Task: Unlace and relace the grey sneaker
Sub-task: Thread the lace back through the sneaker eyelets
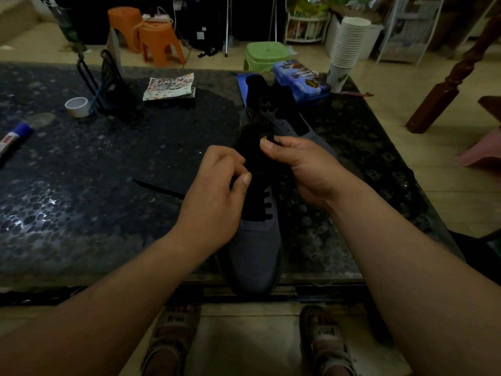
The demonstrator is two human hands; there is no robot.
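Both bare forearms reach forward from the bottom corners and converge at mid-frame. The left hand (217,191) shows its back, fingers curled, thumb tip pressed to the forefinger in a pinch on the black lace (267,206). The right hand (306,169), wrist bent inward, grips the grey sneaker (254,253), thumb on top and fingers curled out of sight. The 2 hands sit just beside each other.

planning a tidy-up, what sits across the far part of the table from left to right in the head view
blue-capped marker → roll of white tape → black wire rack → patterned paper sheet → blue pencil case → stack of paper cups
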